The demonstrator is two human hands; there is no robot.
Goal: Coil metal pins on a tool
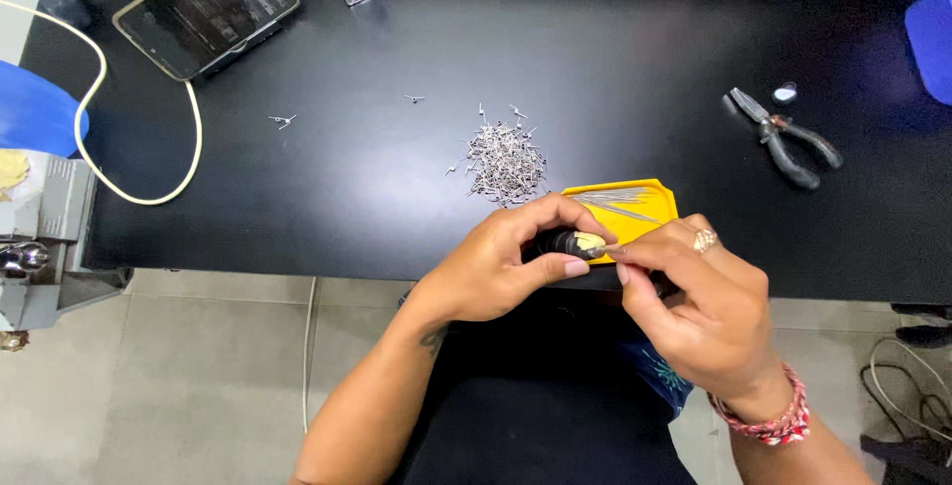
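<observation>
Small black tool with yellowish tip (pixel 573 243), lower centre of frame, gripped in left hand (pixel 506 267); right hand (pixel 699 302) pinching thin pin at tip. Yellow tray (pixel 650 197) behind, metal pin pile (pixel 506 161) above, pliers (pixel 783 136) upper right.

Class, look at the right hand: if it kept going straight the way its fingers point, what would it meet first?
Probably the small tool held in the left hand; the right hand fingertips already seem to touch its tip.

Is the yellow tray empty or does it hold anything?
Not empty: thin metal pins lie in the yellow tray.
</observation>
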